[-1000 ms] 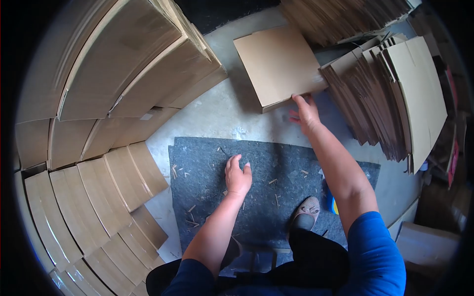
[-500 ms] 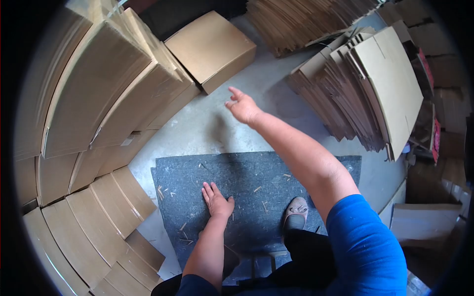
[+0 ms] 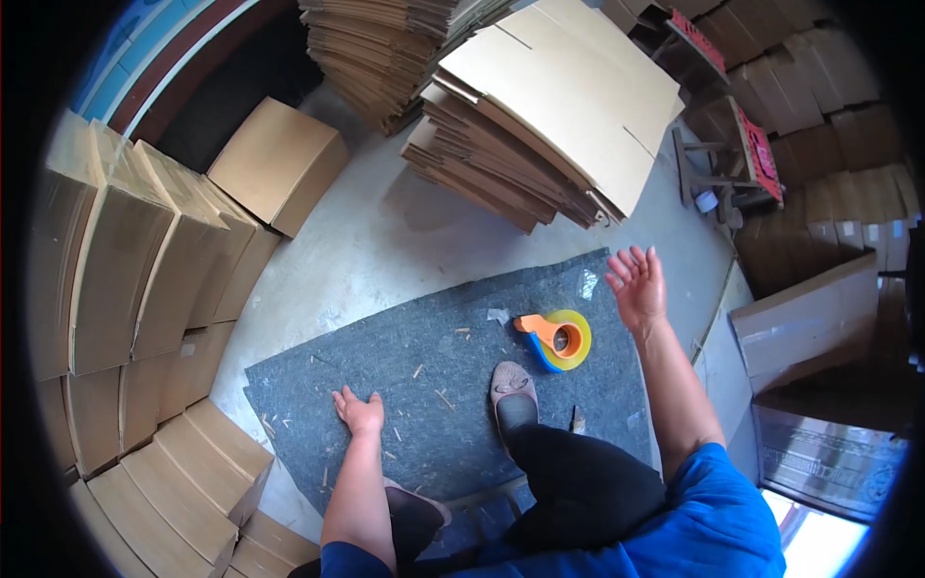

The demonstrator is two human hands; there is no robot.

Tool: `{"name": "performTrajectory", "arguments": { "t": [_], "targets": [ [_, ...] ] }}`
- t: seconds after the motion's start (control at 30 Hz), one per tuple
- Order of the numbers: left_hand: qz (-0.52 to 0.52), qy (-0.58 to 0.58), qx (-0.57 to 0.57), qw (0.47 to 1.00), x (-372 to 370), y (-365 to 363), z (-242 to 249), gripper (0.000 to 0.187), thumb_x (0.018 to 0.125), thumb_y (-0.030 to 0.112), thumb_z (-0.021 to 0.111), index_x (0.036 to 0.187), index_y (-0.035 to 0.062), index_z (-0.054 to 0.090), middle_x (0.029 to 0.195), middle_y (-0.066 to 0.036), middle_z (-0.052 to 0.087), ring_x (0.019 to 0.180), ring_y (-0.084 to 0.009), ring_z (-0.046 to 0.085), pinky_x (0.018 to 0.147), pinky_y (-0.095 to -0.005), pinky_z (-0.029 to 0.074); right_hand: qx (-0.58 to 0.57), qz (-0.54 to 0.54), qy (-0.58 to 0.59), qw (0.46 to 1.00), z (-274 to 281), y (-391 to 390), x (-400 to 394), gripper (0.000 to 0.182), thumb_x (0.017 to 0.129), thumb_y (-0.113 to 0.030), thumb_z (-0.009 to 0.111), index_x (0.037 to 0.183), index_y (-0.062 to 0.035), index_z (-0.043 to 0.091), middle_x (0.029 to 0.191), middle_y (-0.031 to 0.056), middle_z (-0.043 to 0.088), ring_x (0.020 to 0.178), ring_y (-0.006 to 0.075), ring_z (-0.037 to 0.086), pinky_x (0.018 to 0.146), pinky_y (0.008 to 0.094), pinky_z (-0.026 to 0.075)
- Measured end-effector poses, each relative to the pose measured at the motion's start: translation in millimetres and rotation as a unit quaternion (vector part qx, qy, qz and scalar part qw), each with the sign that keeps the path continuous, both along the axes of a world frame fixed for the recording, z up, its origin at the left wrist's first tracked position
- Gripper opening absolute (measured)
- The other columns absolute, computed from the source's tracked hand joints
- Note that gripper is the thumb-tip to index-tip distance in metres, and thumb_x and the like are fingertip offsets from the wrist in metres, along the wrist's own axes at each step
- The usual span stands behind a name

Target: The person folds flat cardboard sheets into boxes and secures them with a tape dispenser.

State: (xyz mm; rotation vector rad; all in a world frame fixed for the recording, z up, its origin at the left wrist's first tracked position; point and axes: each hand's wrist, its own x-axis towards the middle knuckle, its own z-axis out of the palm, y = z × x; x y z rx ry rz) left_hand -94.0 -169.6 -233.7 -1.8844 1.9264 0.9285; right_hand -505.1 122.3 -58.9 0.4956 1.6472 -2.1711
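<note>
My left hand (image 3: 359,411) is held over the dark grey mat (image 3: 376,361), fingers apart and holding nothing. My right hand (image 3: 638,287) reaches out past the mat's right edge, palm up, its fingers spread and nothing in them. Nearest to it are a stack of flattened cardboard boxes (image 3: 568,91) and a tape dispenser (image 3: 578,353) with an orange and blue body and a yellowish roll. The dispenser lies on the mat, apart from the hand, beside my shoe (image 3: 513,382). A small dark tool (image 3: 577,422), too small to name, lies closer to my leg.
Closed cartons (image 3: 125,250) are piled along the left, with a single carton (image 3: 275,159) beyond them. More flat cardboard (image 3: 371,48) stands at the back. A wooden stool (image 3: 727,159) with a pink-red top is at the right. Small scraps litter the mat.
My view has turned right, so the cartons sit further left and the tape dispenser now shows. My right arm has swung right, from near the single carton to beside the mat. Both hands stay empty.
</note>
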Motion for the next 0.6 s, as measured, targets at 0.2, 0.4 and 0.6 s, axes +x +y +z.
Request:
{"name": "performTrajectory", "arguments": {
  "t": [0.2, 0.4, 0.6],
  "targets": [
    [-0.073, 0.182, -0.015, 0.980, -33, 58, 21, 0.063, 0.085, 0.021, 0.070, 0.140, -0.0006, 0.047, 0.153, -0.023, 0.037, 0.143, -0.0361, 0.034, 0.118, -0.0399, 0.028, 0.030, 0.032, 0.034, 0.998, 60, -61, -94, 0.083, 0.087, -0.062, 0.063, 0.143, -0.0040, 0.042, 0.141, 0.0098, 0.049, 0.125, 0.0247, 0.050, 0.099, 0.0441, 0.042],
    [-0.078, 0.246, 0.045, 0.965, -34, 111, 50, 0.043, 0.086, 0.017, 0.068, 0.127, 0.0038, 0.061, 0.129, -0.021, 0.060, 0.122, -0.0350, 0.057, 0.105, -0.0392, 0.044, 0.006, 0.127, -0.023, 0.992, 66, -105, -139, 0.051, 0.088, -0.048, 0.068, 0.121, -0.0099, 0.063, 0.120, 0.0101, 0.067, 0.108, 0.0235, 0.064, 0.098, 0.0392, 0.048],
    [-0.098, 0.245, 0.025, 0.964, -18, 131, 50, 0.033, 0.087, 0.015, 0.067, 0.118, 0.0033, 0.066, 0.119, -0.020, 0.065, 0.110, -0.0340, 0.064, 0.097, -0.0393, 0.049, -0.034, 0.075, -0.037, 0.996, 73, -106, -144, 0.046, 0.090, -0.044, 0.066, 0.123, -0.0113, 0.062, 0.125, 0.0076, 0.063, 0.110, 0.0238, 0.062, 0.096, 0.0404, 0.049]
  ]
}}
